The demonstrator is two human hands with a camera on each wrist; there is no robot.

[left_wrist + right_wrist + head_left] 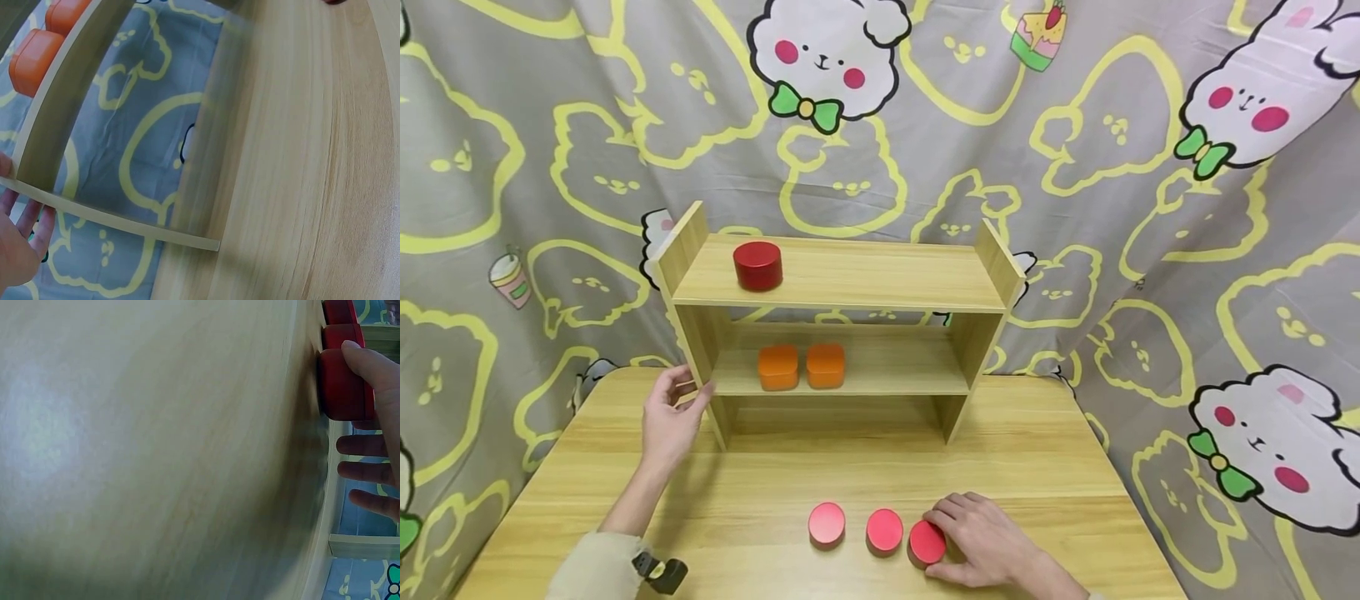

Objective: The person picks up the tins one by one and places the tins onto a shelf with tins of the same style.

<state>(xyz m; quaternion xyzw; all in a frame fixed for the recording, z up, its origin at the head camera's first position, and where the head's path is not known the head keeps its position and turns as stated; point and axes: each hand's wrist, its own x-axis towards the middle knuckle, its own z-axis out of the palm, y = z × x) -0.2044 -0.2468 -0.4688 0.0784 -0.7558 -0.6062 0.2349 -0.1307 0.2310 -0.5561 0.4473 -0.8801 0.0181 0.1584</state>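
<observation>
My left hand (672,421) holds the left side panel of a small wooden shelf (842,279), its thumb on the front edge and its fingers (42,232) behind the board. On the table in front of the shelf, three round red tins lie in a row. My right hand (983,540) pinches the rightmost red tin (927,543) between thumb and index finger; the other fingers extend past it. The middle red tin (884,532) stands close beside it, and the left red tin (827,525) sits a little farther off.
A darker red round tin (757,266) stands on the top shelf board, towards the left. Two orange square tins, a left one (778,367) and a right one (825,366), sit on the middle board. A patterned curtain (955,125) hangs behind the wooden table (760,483).
</observation>
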